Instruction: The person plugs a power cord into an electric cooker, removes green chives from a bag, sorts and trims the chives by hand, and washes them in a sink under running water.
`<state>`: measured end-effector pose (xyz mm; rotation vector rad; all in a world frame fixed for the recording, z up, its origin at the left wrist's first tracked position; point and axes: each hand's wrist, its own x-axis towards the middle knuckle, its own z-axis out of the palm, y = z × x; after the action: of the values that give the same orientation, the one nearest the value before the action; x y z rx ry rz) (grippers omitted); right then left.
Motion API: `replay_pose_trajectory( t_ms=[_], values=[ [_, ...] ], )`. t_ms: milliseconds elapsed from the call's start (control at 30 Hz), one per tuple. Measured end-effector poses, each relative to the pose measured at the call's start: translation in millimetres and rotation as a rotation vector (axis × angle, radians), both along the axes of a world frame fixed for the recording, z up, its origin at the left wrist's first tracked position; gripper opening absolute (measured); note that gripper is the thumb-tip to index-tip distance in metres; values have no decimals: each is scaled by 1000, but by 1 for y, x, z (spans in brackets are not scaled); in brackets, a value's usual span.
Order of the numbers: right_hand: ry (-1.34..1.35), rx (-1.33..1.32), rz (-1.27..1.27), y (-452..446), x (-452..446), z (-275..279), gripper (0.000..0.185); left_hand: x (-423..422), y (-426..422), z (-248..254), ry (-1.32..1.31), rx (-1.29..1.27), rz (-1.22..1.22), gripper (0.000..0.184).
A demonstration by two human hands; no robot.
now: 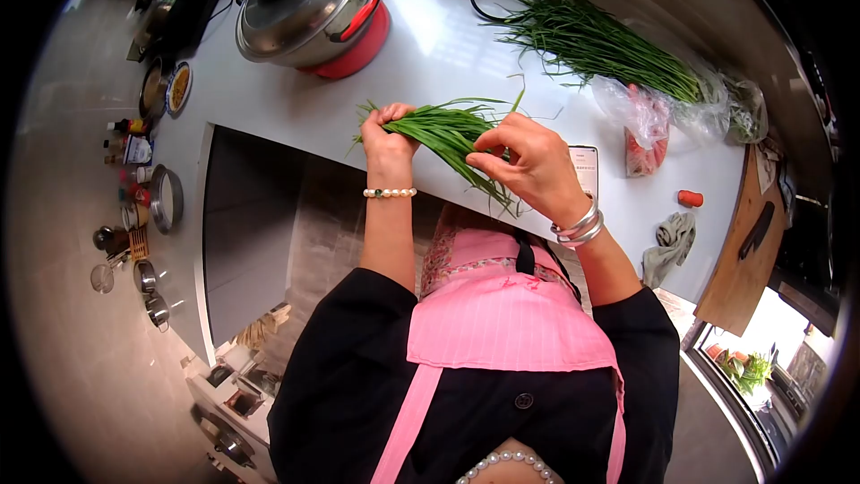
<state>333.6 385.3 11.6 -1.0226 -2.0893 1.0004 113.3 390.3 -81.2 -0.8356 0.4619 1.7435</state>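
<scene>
A bunch of long green leaves (443, 128) is held over the counter's front edge, its blades fanning out to the right. My left hand (388, 134) is wrapped round one end of the bunch. My right hand (524, 161) is at the loose blades, thumb and forefinger pinched together; what lies between the fingertips is too small to make out. One thin blade sticks up behind the right hand. A larger pile of the same greens (600, 40) lies at the back right, partly in clear plastic.
A lidded steel pot (305, 4) stands at the back left. On the right are a phone (584, 168), a bag with red contents (645, 139), a small red object (690, 198), a grey cloth (669, 246) and a wooden board (730, 278) with a knife (757, 230).
</scene>
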Motion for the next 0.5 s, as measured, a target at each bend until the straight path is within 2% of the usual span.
replay_pose_trajectory(
  t_ms=[67,167,500],
  values=[
    [-11,72,-2,1,-4,-1,10,0,-1,0,-19,34,8,31],
    [-44,-16,-50,2,-9,-3,12,2,-1,2,-16,32,-1,32],
    [-83,66,15,4,-14,0,13,1,-4,11,77,25,32,36]
  ],
)
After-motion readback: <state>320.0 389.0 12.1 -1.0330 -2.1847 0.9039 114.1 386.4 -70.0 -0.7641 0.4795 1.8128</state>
